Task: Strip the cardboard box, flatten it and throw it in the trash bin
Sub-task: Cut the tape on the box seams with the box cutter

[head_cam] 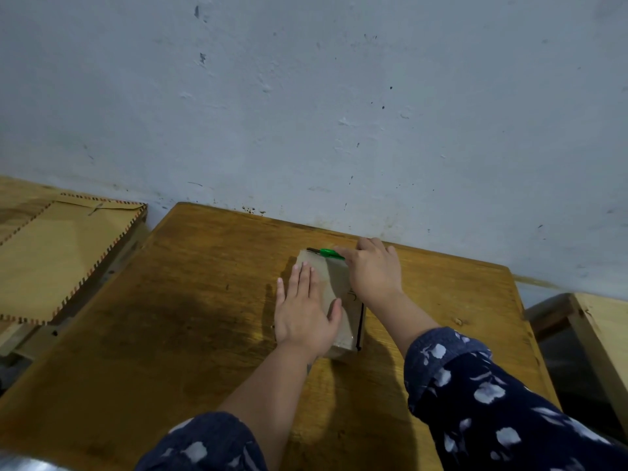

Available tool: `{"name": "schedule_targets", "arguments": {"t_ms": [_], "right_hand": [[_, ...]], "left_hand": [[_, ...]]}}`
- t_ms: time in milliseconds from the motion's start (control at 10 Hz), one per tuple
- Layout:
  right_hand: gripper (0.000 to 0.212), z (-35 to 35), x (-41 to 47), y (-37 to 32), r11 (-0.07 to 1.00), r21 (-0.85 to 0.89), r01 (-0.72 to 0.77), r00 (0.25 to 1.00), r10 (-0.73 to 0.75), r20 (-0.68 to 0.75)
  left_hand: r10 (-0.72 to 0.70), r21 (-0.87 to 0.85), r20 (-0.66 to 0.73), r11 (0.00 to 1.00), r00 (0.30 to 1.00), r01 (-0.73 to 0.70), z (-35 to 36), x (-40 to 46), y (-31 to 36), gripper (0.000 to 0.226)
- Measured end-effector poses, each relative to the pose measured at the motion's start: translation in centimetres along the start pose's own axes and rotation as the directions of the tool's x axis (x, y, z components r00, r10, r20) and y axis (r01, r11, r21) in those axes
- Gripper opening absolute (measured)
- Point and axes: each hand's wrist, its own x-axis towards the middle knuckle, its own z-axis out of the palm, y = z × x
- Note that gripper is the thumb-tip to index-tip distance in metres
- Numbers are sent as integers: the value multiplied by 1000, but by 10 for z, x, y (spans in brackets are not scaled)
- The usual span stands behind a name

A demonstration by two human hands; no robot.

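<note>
Her right hand (372, 268) grips a green-handled cutter (328, 253), probably at the tape; the left hand (304, 312) presses flat, fingers straight, on the cardboard box (334, 300) mid-table (204, 300). It looks light, stiff, slide-prone; hold it down there.

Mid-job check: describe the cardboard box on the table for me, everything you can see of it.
The cardboard box is a small, shallow, grey-brown rectangle lying flat on the wooden table, long axis running away from the person, not yet flattened. Its top looks closed. A dark line runs down its right side. The left hand presses flat on its top; the right hand holds a green-handled cutter at its far edge.
</note>
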Motion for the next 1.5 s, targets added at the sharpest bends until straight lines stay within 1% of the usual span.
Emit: {"name": "schedule_targets", "arguments": {"t_ms": [100, 300, 500, 700, 900, 1100, 1300, 1500], "right_hand": [[46, -1, 2, -4, 1000, 7, -3, 1000, 2, 10], [46, -3, -1, -2, 1000, 25, 5, 1000, -5, -25], [47, -4, -4, -2, 1000, 30, 2, 1000, -3, 17], [47, -5, -4, -1, 999, 24, 25, 1000, -25, -2], [48, -5, -1, -5, 999, 15, 28, 1000, -28, 11], [54, -12, -1, -6, 996, -50, 80, 996, -78, 41], [56, -16, -7, 5, 993, -92, 69, 996, -64, 56], [50, -22, -16, 19, 990, -139, 33, 998, -26, 53]], "left_hand": [[3, 10, 2, 1000, 1000, -3, 0, -1, 0, 75], [-5, 3, 1, 1000, 1000, 5, -1, -1, 1, 75], [-3, 7, 9, 1000, 1000, 3, -3, -2, 1, 75], [-8, 15, -1, 1000, 1000, 8, -2, -1, 1, 75], [-5, 17, 1, 1000, 1000, 5, -2, -1, 0, 75], [-12, 19, 3, 1000, 1000, 12, -2, -1, 1, 75], [-30, -6, -11, 1000, 999, 30, 1, -2, 1, 75], [-38, -8, -7, 999, 999, 38, 2, -1, 1, 75]]}}
